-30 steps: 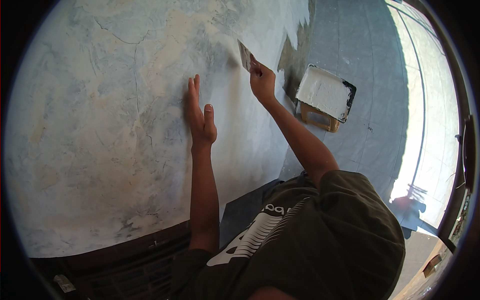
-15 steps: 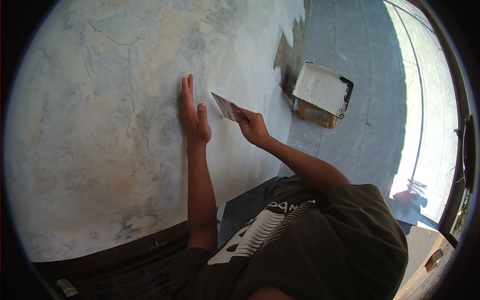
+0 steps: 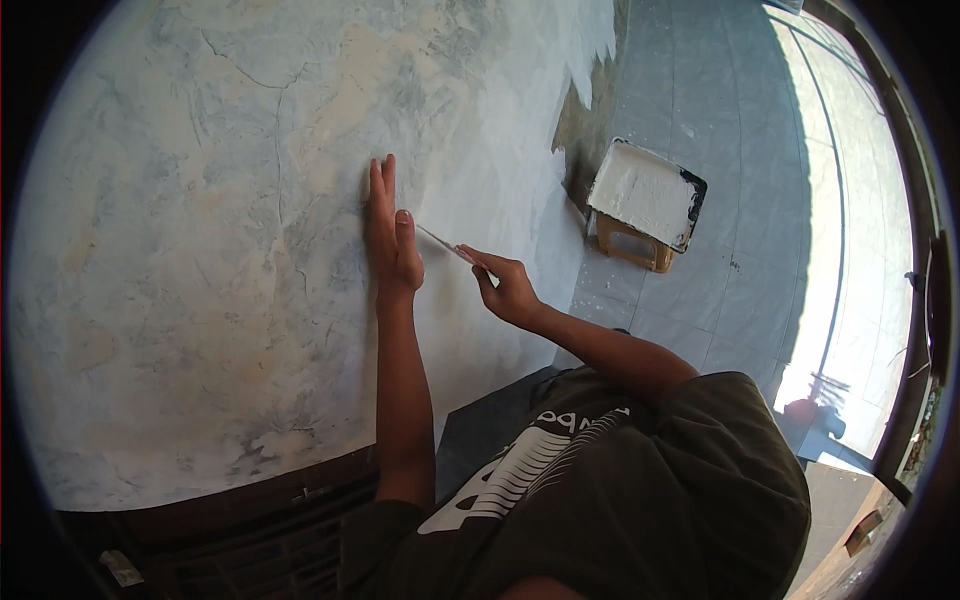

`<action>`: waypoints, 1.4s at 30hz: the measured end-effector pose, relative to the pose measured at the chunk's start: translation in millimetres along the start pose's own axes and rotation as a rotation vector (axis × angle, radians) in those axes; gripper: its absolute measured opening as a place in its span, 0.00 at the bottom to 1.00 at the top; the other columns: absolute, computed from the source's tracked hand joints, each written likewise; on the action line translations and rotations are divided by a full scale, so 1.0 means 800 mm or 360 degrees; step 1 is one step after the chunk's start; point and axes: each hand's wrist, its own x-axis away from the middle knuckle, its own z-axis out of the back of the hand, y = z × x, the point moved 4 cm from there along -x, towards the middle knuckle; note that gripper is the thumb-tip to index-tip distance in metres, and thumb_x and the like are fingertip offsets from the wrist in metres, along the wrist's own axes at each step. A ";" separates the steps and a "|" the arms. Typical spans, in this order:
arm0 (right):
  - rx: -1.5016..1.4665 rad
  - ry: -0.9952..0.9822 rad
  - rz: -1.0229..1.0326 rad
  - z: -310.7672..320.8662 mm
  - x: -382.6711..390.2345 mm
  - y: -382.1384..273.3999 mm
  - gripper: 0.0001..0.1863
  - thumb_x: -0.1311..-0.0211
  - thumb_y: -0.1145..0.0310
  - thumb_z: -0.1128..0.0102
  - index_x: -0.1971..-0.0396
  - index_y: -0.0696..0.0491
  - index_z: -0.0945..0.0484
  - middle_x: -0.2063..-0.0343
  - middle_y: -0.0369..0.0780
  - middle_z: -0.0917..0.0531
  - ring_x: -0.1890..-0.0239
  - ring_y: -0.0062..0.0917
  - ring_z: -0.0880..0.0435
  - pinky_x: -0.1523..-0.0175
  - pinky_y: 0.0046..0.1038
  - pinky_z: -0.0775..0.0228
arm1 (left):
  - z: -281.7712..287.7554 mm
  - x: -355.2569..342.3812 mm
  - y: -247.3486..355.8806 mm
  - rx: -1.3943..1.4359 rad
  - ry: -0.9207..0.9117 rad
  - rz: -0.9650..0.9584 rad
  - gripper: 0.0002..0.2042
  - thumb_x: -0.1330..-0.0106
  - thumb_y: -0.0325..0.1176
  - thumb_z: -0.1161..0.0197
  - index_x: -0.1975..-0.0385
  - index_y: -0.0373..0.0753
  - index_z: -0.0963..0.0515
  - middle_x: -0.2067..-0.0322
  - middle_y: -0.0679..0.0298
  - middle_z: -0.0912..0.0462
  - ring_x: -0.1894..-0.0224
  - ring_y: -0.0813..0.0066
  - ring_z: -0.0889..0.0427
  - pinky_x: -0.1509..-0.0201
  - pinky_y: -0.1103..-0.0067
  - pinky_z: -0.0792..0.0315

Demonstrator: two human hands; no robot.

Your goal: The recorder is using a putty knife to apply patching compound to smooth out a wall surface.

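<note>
My left hand [image 3: 391,235] rests with its fingers stretched out against the patchy white and grey wall [image 3: 200,260]. It holds nothing. Just to its right, my right hand [image 3: 507,288] is closed around a flat putty knife [image 3: 446,243]. The blade is seen nearly edge-on, its tip pointing up and left toward the wall, close to my left thumb. Whether the blade edge touches the wall I cannot tell. Thin cracks run through the wall's upper left part, and the coating looks whiter near the right hand.
A black-rimmed tray [image 3: 645,190] of white paste sits on a tan plastic stool [image 3: 634,246] to the right. Grey floor tiles [image 3: 740,150] stretch beyond, with white specks near the stool. Bare grey wall [image 3: 580,125] shows at the coating's ragged edge. Dark slats [image 3: 250,550] lie lower left.
The putty knife has turned from showing its blade face to nearly edge-on, and my right hand has dropped slightly. My left hand stays flat on the wall. The view has shifted a little.
</note>
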 end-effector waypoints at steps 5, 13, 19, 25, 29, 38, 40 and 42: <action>-0.0179 0.0171 -0.0654 0.048 -0.001 0.056 0.15 0.37 0.81 0.45 0.51 0.64 0.21 0.67 0.35 0.17 0.65 0.13 0.24 0.58 0.20 0.30 | -0.004 -0.005 0.008 0.0094 0.0023 0.0069 0.38 0.26 0.55 0.66 0.28 0.28 0.56 0.30 0.45 0.41 0.26 0.50 0.45 0.25 0.66 0.55; 0.0051 0.0449 -0.0374 0.047 -0.118 0.026 0.19 0.36 0.82 0.48 0.45 0.59 0.22 0.65 0.41 0.14 0.62 0.17 0.17 0.55 0.21 0.26 | -0.003 0.000 0.008 0.0047 0.0054 0.0076 0.38 0.26 0.56 0.66 0.27 0.29 0.57 0.30 0.45 0.41 0.27 0.50 0.44 0.25 0.65 0.55; 0.0390 0.0559 0.0331 -0.030 -0.164 0.006 0.31 0.46 0.89 0.47 0.39 0.62 0.31 0.35 0.56 0.34 0.33 0.48 0.32 0.34 0.35 0.33 | -0.014 -0.003 -0.003 0.0120 0.0056 0.0085 0.38 0.25 0.55 0.66 0.27 0.29 0.59 0.29 0.45 0.42 0.26 0.50 0.45 0.25 0.64 0.55; 0.0335 -0.0080 0.0400 -0.029 -0.041 0.027 0.31 0.47 0.89 0.46 0.38 0.63 0.32 0.36 0.56 0.32 0.35 0.51 0.32 0.33 0.39 0.33 | -0.009 0.005 -0.029 0.0147 0.0137 -0.0032 0.38 0.25 0.55 0.65 0.27 0.29 0.59 0.30 0.42 0.42 0.26 0.49 0.45 0.24 0.63 0.55; -0.0143 -0.0055 -0.0503 0.033 -0.010 0.057 0.24 0.40 0.85 0.49 0.43 0.59 0.24 0.63 0.48 0.15 0.63 0.22 0.17 0.53 0.25 0.24 | -0.014 0.005 -0.031 0.0167 0.0161 -0.0039 0.37 0.25 0.54 0.65 0.27 0.29 0.58 0.30 0.44 0.42 0.26 0.50 0.45 0.24 0.63 0.55; 0.0271 0.0452 0.0287 -0.029 -0.141 -0.013 0.30 0.47 0.89 0.50 0.39 0.62 0.31 0.37 0.57 0.32 0.37 0.52 0.31 0.36 0.38 0.32 | -0.020 0.001 -0.020 0.0257 0.0183 0.0024 0.39 0.25 0.55 0.64 0.27 0.28 0.59 0.29 0.45 0.43 0.26 0.50 0.46 0.24 0.63 0.55; 0.0310 0.0201 0.0438 -0.041 -0.086 -0.013 0.30 0.47 0.90 0.50 0.40 0.64 0.31 0.37 0.56 0.31 0.36 0.51 0.31 0.33 0.38 0.34 | -0.013 0.006 -0.023 0.0267 0.0219 0.0034 0.39 0.25 0.56 0.64 0.27 0.29 0.60 0.29 0.44 0.44 0.26 0.50 0.46 0.24 0.63 0.56; 0.0131 -0.0128 0.0323 -0.016 -0.031 -0.005 0.30 0.45 0.90 0.48 0.39 0.60 0.30 0.40 0.54 0.26 0.39 0.48 0.25 0.37 0.37 0.28 | -0.009 0.003 -0.002 0.0231 0.0194 0.0058 0.39 0.25 0.56 0.64 0.27 0.29 0.60 0.29 0.44 0.44 0.26 0.50 0.46 0.24 0.63 0.56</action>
